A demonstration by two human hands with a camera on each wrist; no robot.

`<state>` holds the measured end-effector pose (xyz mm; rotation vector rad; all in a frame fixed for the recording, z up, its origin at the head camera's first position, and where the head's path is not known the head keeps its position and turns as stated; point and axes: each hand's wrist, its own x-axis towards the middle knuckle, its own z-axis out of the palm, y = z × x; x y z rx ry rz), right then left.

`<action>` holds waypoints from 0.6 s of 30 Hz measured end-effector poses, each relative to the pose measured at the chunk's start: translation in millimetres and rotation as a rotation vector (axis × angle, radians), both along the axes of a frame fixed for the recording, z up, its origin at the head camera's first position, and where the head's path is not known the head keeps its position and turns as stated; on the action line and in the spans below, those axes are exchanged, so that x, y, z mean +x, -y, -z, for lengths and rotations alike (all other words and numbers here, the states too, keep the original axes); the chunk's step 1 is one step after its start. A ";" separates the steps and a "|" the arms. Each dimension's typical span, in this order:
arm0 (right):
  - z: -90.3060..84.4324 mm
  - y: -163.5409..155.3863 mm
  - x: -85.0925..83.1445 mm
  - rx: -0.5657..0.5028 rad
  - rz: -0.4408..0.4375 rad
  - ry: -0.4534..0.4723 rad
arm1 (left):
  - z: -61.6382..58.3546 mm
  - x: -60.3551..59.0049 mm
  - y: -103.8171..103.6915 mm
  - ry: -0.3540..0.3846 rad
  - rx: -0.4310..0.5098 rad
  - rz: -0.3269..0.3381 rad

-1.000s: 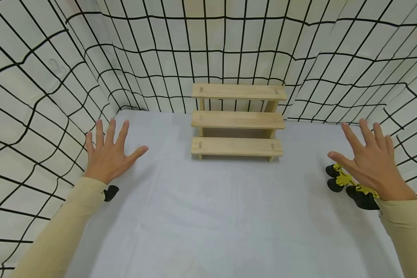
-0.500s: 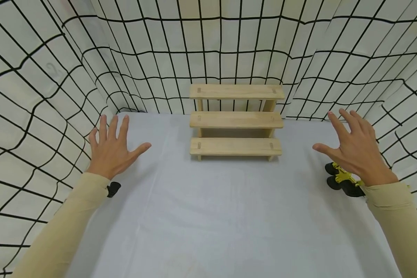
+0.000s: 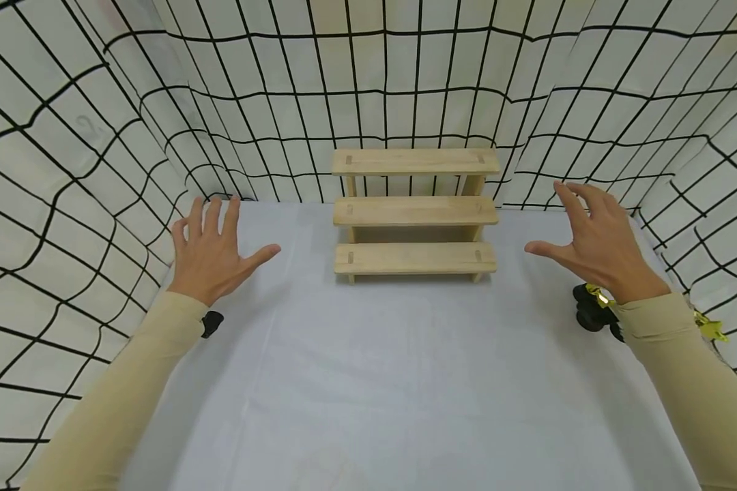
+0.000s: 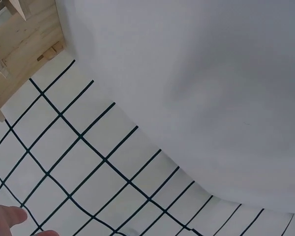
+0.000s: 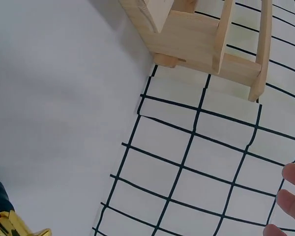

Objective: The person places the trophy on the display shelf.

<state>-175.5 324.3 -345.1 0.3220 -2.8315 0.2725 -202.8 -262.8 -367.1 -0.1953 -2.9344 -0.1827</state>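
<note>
One three-tier wooden step shelf (image 3: 415, 213), two bare hands, left (image 3: 211, 254) and right (image 3: 592, 244), one black-and-gold toy (image 3: 591, 307), one white tablecloth (image 3: 368, 382)

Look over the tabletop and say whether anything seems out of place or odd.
Nothing stands out. The wooden step shelf stands upright and bare; both hands, left hand and right hand, hover open. The black-and-gold objects are partly hidden.

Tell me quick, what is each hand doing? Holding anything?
Left hand: open, fingers spread, holding nothing.
Right hand: open, fingers spread, holding nothing, above a black and gold toy.
</note>
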 end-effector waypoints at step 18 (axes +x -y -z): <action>4.2 26.2 -29.1 0.061 -0.025 0.113 | 0.8 -23.1 -28.8 0.006 0.010 0.018</action>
